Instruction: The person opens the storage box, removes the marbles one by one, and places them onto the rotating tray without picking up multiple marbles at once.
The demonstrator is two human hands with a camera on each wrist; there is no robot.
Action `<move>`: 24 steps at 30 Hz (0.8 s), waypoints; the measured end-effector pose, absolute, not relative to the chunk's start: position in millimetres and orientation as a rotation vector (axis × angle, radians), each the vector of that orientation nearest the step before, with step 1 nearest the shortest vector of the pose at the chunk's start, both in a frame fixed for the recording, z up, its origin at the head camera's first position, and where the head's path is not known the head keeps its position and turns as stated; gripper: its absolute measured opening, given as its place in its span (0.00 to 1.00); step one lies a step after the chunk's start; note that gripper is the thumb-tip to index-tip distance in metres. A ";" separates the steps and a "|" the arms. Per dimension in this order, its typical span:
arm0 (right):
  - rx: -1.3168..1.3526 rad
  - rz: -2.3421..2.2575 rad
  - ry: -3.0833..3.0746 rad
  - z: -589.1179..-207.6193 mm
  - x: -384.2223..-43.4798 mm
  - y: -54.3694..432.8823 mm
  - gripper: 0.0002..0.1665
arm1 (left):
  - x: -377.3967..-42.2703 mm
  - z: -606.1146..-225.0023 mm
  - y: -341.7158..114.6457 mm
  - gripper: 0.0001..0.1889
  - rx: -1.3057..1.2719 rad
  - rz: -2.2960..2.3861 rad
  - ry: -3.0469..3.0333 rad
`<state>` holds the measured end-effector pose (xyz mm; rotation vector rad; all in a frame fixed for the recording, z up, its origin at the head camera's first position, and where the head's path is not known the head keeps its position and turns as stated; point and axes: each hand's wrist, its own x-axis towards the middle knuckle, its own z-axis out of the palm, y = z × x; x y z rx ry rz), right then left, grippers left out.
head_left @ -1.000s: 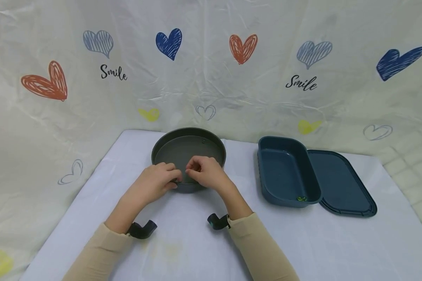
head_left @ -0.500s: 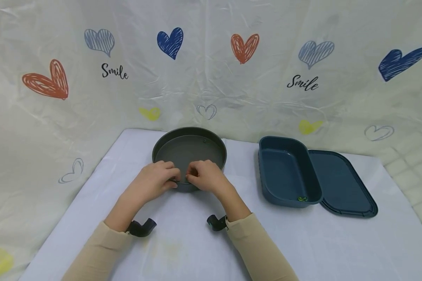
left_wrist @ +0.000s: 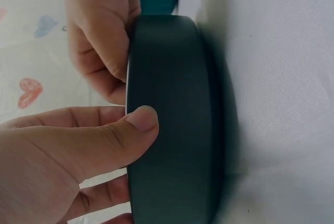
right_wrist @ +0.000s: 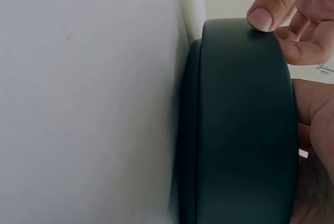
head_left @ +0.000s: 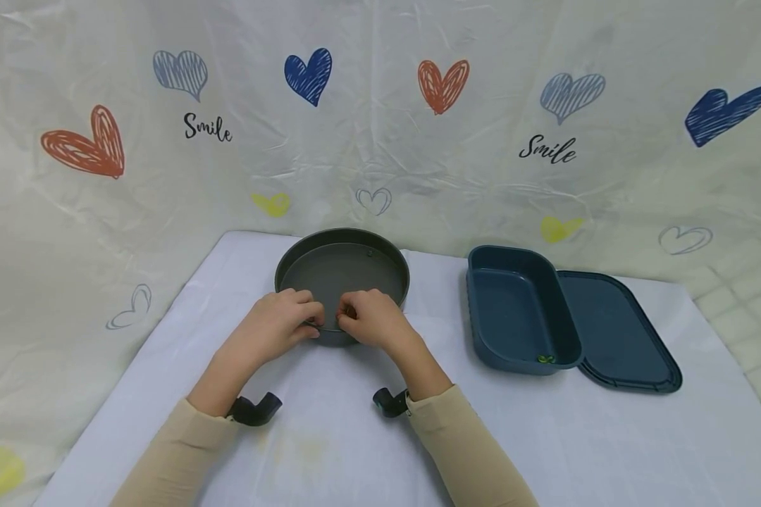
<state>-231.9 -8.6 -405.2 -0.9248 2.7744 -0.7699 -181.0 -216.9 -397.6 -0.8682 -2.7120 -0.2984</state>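
**Two hands on the edge of a round pan**

On the left, the left hand (head_left: 277,329) sits at the near edge of the round dark pan (head_left: 342,271). Its fingers are curled and they grip the rim. In the left wrist view the thumb (left_wrist: 136,125) presses on the outside wall of the pan, and the other fingers go over the top, inside, where they are mostly hidden.

The pan stands on the white cloth (head_left: 330,436), near the back of the table, in the middle. The hands cover the near part of its rim, so you cannot see that bit from above.

Next comes the right hand (head_left: 373,319), just beside the left one. It pinches the same rim. In the right wrist view only the thumb tip (right_wrist: 262,18) shows well, resting on the pan wall; the rest of that hand is cut off at the edge of the picture.

Farther right is a blue box (head_left: 518,310), open, with something small and green (head_left: 543,358) inside, too little to make out. Its flat blue lid (head_left: 621,334) lies beside it, partly tucked under the box.
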 end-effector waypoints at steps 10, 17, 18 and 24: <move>-0.716 -1.026 2.353 -387.0 -268.6 -8.3 0.09 | -180.4 -396.1 -216.6 0.10 -0.865 -0.298 -2.741; -0.522 -0.931 2.123 -379.8 -295.0 -9.1 0.08 | -183.6 -397.5 -216.7 0.10 -0.855 -0.305 -2.745; -0.500 -0.925 2.122 -380.2 -297.1 -9.5 0.08 | -183.9 -397.5 -216.7 0.09 -0.853 -0.303 -2.748; -0.429 -0.930 2.149 -387.1 -303.8 -13.0 0.10 | -183.0 -395.8 -216.3 0.10 -0.843 -0.294 -2.760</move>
